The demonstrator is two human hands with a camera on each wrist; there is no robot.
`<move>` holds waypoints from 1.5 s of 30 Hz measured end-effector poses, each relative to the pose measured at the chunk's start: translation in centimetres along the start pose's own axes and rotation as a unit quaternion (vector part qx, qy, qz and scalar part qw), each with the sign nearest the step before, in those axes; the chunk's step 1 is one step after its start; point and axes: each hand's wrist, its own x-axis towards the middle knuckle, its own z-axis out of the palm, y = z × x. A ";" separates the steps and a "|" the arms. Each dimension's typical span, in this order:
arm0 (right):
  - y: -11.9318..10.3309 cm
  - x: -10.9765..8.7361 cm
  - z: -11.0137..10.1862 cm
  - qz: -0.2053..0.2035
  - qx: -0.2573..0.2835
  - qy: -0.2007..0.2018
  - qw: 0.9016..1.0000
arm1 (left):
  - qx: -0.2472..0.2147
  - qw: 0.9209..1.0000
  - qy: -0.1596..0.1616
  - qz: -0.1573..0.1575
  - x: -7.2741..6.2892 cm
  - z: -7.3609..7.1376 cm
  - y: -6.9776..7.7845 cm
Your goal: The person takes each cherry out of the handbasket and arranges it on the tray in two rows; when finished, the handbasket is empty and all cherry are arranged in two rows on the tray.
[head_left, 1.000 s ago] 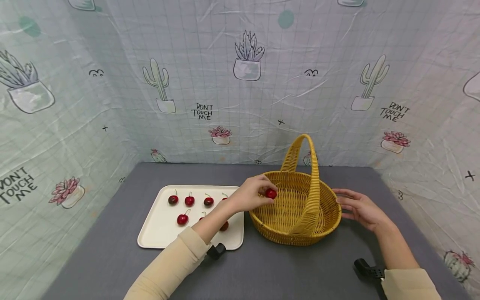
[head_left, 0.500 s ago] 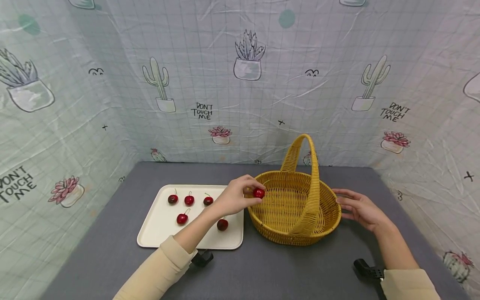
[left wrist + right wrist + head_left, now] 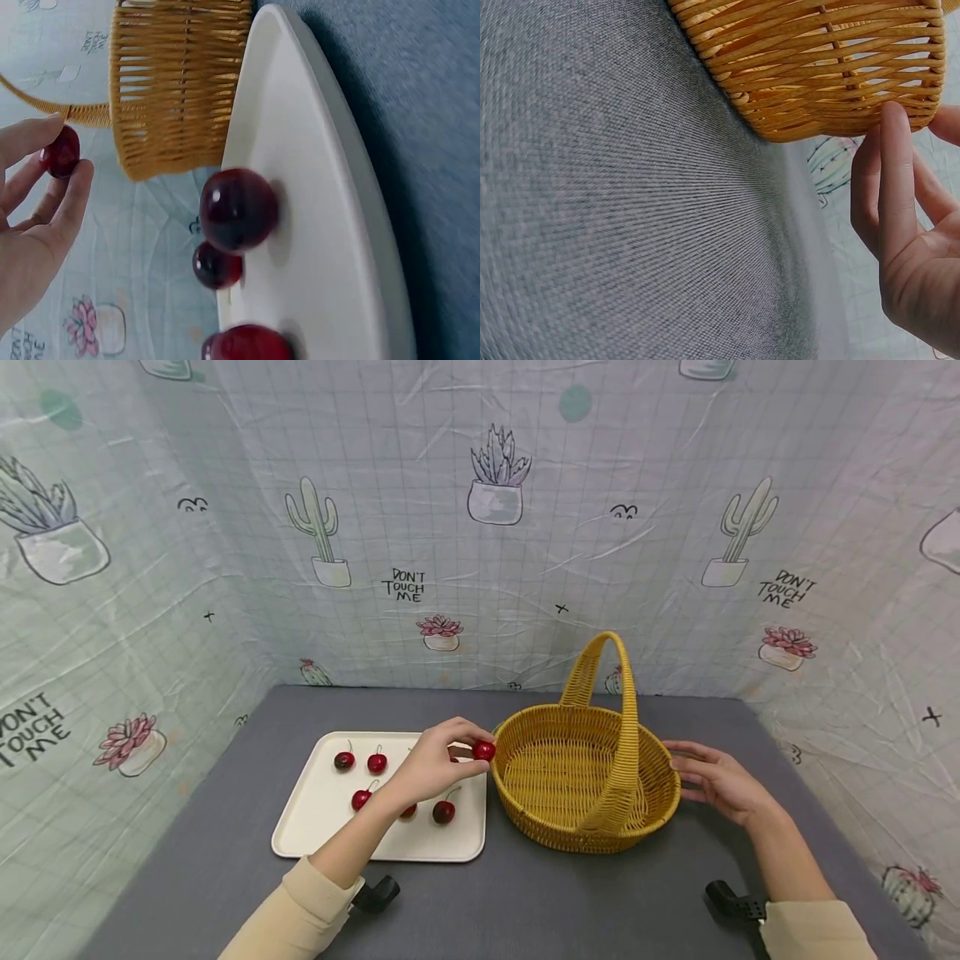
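Observation:
My left hand (image 3: 431,767) pinches a dark red cherry (image 3: 483,751) between thumb and fingertips, at the left rim of a yellow wicker basket (image 3: 558,777). In the left wrist view, the same cherry (image 3: 61,152) is held up, apart from the white tray (image 3: 315,225). Several more cherries, some with stems, lie on that tray (image 3: 307,831), partly hidden by my left hand and forearm. My right hand (image 3: 731,787) touches the basket's right side with loosely extended fingers. From the right wrist view, a fingertip (image 3: 894,120) rests against the woven outer wall.
The basket's tall arched handle (image 3: 626,735) rises over its middle. Tray and basket stand side by side on a grey cloth-covered table (image 3: 585,902). A printed curtain (image 3: 375,527) encloses the back and both sides.
My left hand has moved left with the cherry, from over the basket's inside to its left rim beside the tray. My right hand and the basket have stayed put.

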 end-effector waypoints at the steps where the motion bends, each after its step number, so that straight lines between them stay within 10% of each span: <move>1: 0.0 0.0 0.0 0.000 0.002 0.000 1.000 | -0.005 1.000 0.004 -0.003 -0.2 -0.2 -0.1; 45: -0.1 0.0 0.0 0.000 0.013 -0.008 1.000 | 0.074 0.989 0.044 -0.118 -10.1 -10.4 -3.6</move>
